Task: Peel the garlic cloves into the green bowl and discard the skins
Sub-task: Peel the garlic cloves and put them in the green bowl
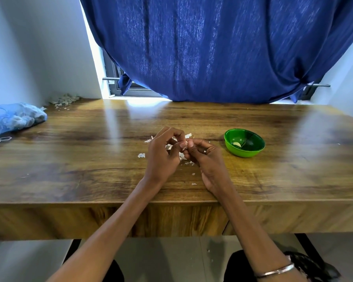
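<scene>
Both forearms reach forward over the near edge of the brown wood-grain table [69, 159]. The left hand [161, 153] and right hand [206, 157] meet fingertip to fingertip, each with fingers curled, pinching a small pale garlic clove [184, 146] between them; most of the clove is hidden. Thin white papery garlic skins [141, 155] lie scattered on the table under and around both hands. Just right of the right hand sits the small round green plastic bowl [253, 152], holding one peeled cream-coloured clove [237, 144]. Far left of the hands rests a crumpled blue mesh bag [12, 117].
</scene>
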